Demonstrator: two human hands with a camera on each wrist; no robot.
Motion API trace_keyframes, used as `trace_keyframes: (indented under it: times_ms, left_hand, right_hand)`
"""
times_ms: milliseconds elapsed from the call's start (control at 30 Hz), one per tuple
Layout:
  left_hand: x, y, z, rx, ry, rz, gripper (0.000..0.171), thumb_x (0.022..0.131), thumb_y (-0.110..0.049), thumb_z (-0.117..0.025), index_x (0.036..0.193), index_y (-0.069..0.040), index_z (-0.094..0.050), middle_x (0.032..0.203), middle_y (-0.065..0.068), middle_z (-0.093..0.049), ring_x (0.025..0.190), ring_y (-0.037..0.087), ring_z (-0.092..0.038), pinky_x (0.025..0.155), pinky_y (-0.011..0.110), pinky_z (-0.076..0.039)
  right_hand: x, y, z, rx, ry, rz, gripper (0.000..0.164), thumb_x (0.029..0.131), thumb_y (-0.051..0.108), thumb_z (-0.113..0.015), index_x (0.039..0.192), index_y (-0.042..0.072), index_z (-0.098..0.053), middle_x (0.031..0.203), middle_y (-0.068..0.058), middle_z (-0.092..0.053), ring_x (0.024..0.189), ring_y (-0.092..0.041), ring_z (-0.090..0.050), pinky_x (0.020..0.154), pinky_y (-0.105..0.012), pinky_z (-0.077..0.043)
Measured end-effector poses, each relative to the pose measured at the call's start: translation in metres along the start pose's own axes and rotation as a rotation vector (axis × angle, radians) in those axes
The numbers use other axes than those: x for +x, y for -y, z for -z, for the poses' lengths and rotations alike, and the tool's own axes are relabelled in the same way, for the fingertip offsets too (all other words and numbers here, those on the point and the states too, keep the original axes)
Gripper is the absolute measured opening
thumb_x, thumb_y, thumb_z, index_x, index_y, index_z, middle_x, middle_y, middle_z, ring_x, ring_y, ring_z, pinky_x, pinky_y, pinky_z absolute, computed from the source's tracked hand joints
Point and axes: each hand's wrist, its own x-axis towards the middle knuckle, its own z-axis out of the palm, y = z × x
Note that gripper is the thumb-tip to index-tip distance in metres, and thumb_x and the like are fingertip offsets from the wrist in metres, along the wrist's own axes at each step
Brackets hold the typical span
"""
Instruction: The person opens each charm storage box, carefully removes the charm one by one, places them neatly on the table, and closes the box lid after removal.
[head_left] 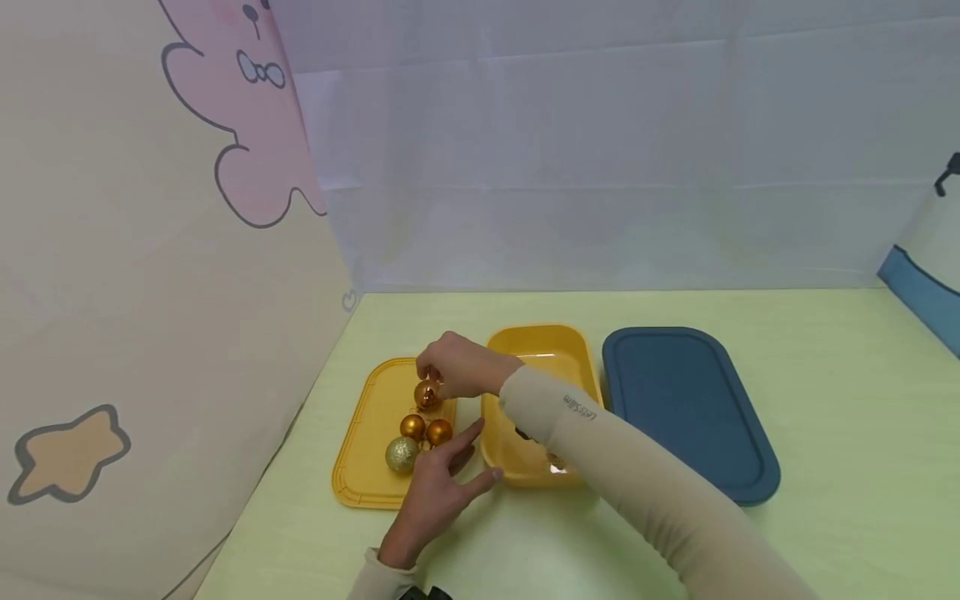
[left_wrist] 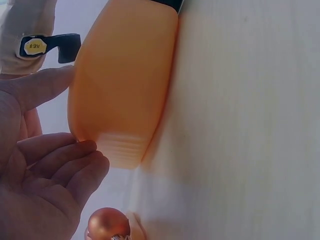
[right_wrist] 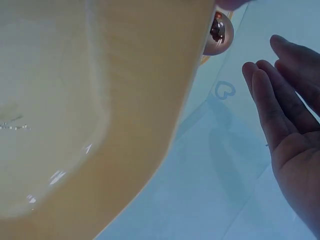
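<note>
On the left, atop the yellow lid (head_left: 367,467), the shiny ball (head_left: 426,395) sits by the right hand (head_left: 465,365), fingers loosely parted, gripping nothing; a clumsy nudge could roll it off. The left hand (head_left: 437,492) spreads beside the tub (head_left: 542,337).

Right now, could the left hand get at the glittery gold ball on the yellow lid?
Probably yes: the left hand is right beside the glittery gold ball, and nothing covers the ball's top. The fingers are at the yellow container, though, so they'd need turning back.

Passage: table (head_left: 517,550), between left hand (head_left: 438,487) and right sleeve (head_left: 626,467). Obstacles: sleeve across yellow box (head_left: 542,338), hand at its corner.
</note>
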Motion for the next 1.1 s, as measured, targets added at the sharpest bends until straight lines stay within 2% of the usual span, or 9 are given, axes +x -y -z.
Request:
trace_keyframes:
  times_ms: [167,467,767,967,1100]
  left_hand:
    - [0.001,0.0,0.001,0.001,0.004,0.007,0.067,0.087,-0.031,-0.079,0.145,-0.007,-0.054,0.154,0.016,-0.046,0.128,0.038,-0.06,0.104,0.044,-0.052]
    - [0.001,0.0,0.002,-0.016,-0.002,0.022,0.067,0.086,-0.03,-0.08,0.145,-0.011,-0.055,0.153,0.014,-0.049,0.13,0.037,-0.058,0.105,0.041,-0.051]
    - [0.0,0.002,0.0,-0.032,-0.009,-0.001,0.067,0.086,-0.028,-0.08,0.145,-0.01,-0.054,0.15,0.017,-0.052,0.13,0.039,-0.058,0.106,0.041,-0.051]
    - [0.0,0.002,-0.001,-0.034,-0.012,0.005,0.067,0.086,-0.028,-0.08,0.145,-0.01,-0.054,0.152,0.014,-0.05,0.131,0.038,-0.057,0.106,0.041,-0.051]
    - [-0.001,0.002,-0.001,-0.033,-0.017,0.017,0.068,0.086,-0.03,-0.081,0.145,-0.011,-0.054,0.152,0.014,-0.05,0.13,0.038,-0.058,0.106,0.041,-0.051]
  right_hand:
    - [-0.013,-0.01,0.011,0.005,-0.012,-0.03,0.027,0.087,0.004,-0.076,0.113,0.006,-0.072,0.107,-0.007,-0.074,0.097,-0.017,-0.067,0.087,-0.027,-0.059]
    - [-0.035,-0.035,0.02,0.06,0.013,-0.107,0.023,0.087,0.007,-0.078,0.109,0.009,-0.072,0.105,-0.005,-0.073,0.095,-0.016,-0.066,0.086,-0.028,-0.059]
    - [-0.063,-0.037,0.029,-0.011,0.159,-0.131,0.021,0.085,0.009,-0.08,0.106,0.009,-0.075,0.102,-0.006,-0.074,0.089,-0.015,-0.064,0.082,-0.031,-0.058]
    - [-0.078,-0.036,0.023,-0.097,0.265,-0.153,0.016,0.082,0.01,-0.083,0.096,0.011,-0.076,0.089,0.0,-0.072,0.079,-0.013,-0.06,0.075,-0.028,-0.057]
    - [-0.084,-0.034,0.016,-0.1,0.336,-0.195,0.017,0.081,0.009,-0.084,0.095,0.014,-0.077,0.084,0.004,-0.069,0.078,-0.013,-0.058,0.076,-0.026,-0.057]
